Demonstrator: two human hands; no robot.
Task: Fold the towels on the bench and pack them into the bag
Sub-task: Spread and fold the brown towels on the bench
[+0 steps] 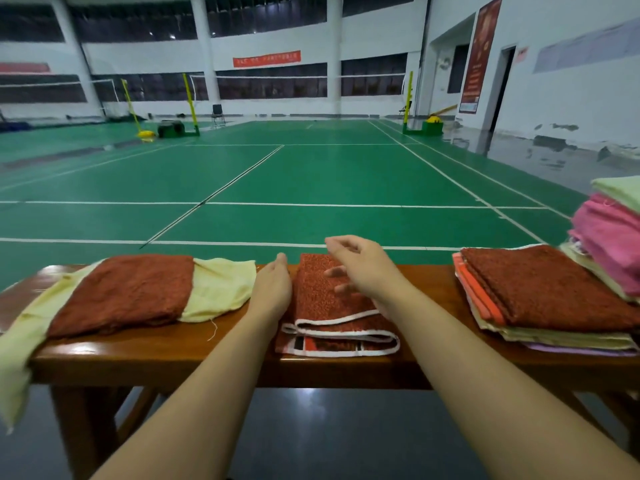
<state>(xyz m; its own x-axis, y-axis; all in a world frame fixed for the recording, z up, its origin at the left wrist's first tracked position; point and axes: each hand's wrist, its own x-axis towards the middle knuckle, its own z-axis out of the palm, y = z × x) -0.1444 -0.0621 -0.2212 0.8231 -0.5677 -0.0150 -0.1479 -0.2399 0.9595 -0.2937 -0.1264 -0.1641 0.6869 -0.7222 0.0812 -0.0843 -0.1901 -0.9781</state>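
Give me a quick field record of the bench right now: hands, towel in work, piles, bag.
left hand: open, edge-on against the left side of the white-trimmed towel
right hand: open, fingers relaxed, over the same towel; contact unclear
white-trimmed towel: red, folded, bench centre
rust towel: at left, lying on a pale yellow cloth that hangs off the bench end
folded stack: at right, rust towel on top
pink pile: far right, pale green towel on top
bench: brown wood
bag: not in view

Red speckled towel (325,299) — white-edged; bench (214,348) — brown.
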